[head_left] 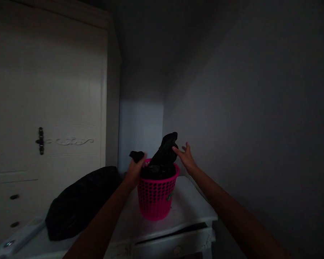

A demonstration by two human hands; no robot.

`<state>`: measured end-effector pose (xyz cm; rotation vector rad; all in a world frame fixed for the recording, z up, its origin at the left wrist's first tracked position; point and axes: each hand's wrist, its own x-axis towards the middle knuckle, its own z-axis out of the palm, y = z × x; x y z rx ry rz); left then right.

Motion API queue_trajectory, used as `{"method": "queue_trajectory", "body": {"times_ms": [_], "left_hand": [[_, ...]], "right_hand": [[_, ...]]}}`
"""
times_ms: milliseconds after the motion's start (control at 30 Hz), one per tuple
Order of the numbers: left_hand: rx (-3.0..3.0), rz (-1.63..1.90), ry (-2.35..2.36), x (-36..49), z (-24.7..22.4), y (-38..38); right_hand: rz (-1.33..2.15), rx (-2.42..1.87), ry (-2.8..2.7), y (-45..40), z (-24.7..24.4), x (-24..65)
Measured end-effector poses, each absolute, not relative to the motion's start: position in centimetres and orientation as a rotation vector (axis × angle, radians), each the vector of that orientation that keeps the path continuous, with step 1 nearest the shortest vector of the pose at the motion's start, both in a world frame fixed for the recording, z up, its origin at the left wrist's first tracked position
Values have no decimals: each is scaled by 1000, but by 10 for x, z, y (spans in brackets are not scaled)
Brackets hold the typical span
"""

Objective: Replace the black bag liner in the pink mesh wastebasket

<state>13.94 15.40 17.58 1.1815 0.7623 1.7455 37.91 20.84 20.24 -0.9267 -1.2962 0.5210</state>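
A white surface [190, 205] with a drawer [164, 244] below carries an upright, bright pink, perforated plastic basket [156, 201]; a bulky, rounded black bundle [82, 201] lies to its left.

Bare forearms [226, 205] taper to slim wrists [194, 169], the left hand [133, 172] and right hand [187, 158] likewise bare.
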Motion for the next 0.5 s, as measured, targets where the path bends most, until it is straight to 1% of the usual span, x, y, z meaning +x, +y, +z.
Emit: {"method": "queue_trajectory", "body": {"times_ms": [67, 100, 200, 267, 367, 500], "left_hand": [[1553, 1675, 905, 145, 176, 160], [1742, 1634, 963, 147, 176, 164], [2097, 1503, 1121, 146, 176, 175], [2105, 1494, 1155, 142, 176, 181], [1977, 1559, 1048, 137, 177, 185], [1923, 1449, 927, 145, 179, 186]], "right_hand": [[835, -826, -1394, 216, 205, 374], [915, -751, -1452, 216, 207, 370], [963, -540, -1614, 210, 213, 366], [920, -483, -1681, 206, 216, 372], [833, -517, -1714, 209, 214, 382], [895, -531, -1929, 216, 204, 364]]}}
